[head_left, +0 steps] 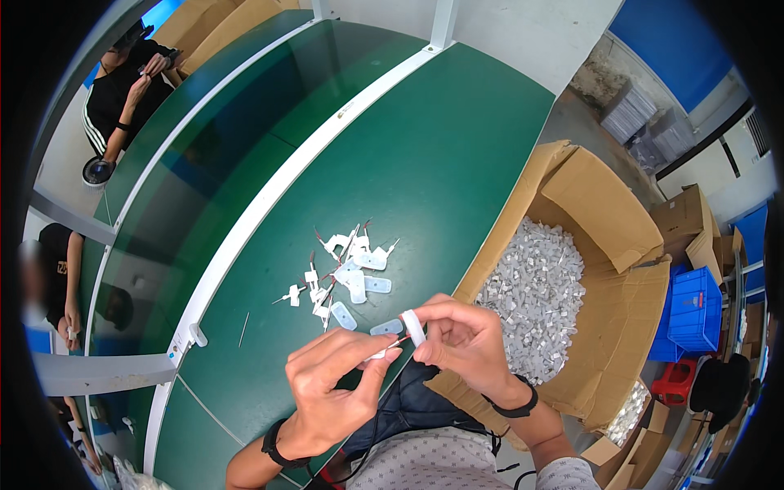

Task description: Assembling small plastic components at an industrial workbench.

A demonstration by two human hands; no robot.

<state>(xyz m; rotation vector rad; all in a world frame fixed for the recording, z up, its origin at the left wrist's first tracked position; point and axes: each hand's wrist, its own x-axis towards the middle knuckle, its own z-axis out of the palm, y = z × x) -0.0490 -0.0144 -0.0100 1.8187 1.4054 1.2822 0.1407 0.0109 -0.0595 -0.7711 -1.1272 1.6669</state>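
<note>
Two hands meet over the green surface [425,155], beside a cardboard box [608,229] of small white parts. Left hand [335,384], palm down with fingers curled, has its grip pinching a thin wired piece [390,349]. Right hand [465,339] pinches a small white plastic part [413,326]. More such parts [347,273] lie just beyond.

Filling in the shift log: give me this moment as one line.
left hand: pinches wired white part | right hand: holds white plastic cap | green table: loose white parts | right: open cardboard box
</note>
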